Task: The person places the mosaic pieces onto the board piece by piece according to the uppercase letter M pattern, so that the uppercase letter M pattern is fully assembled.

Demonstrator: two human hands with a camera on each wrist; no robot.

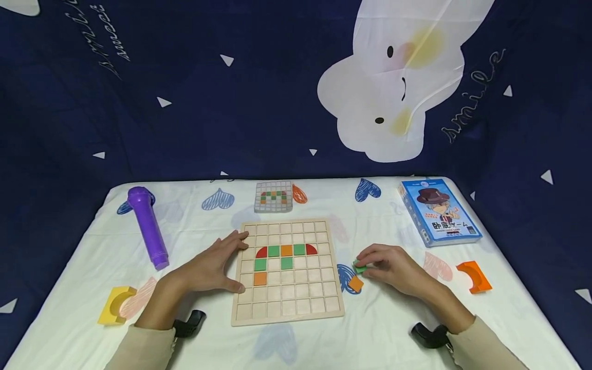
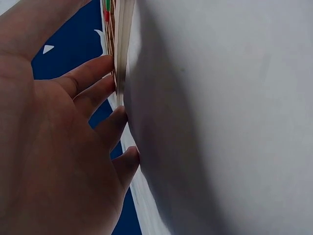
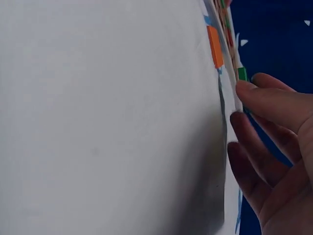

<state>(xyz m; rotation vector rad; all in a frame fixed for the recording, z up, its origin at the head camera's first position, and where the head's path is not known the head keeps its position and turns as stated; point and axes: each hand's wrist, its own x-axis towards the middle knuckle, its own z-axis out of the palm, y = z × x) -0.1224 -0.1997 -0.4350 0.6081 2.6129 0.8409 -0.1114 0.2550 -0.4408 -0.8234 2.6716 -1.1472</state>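
Note:
A wooden grid board (image 1: 302,306) lies mid-table, with red quarter-round, green and orange tiles set in its upper squares. My left hand (image 1: 210,264) rests along the board's left edge, thumb and fingers spread and straight at the rim. Just right of the board, my right hand (image 1: 393,267) pinches a green tile (image 1: 358,267) between thumb and forefinger; the right wrist view shows this green tile (image 3: 242,74) at the fingertips. Below that hand a loose orange tile (image 1: 355,284) lies on the cloth. Behind the board stands a small pattern card (image 1: 274,206) showing a similar tile arrangement.
A purple toy microphone (image 1: 149,226) lies at the left, with a yellow arch block (image 1: 113,306) nearer the front. On the right are a blue game box (image 1: 439,210) and an orange arch block (image 1: 475,277). A dark blue cloth (image 1: 259,103) hangs behind the table.

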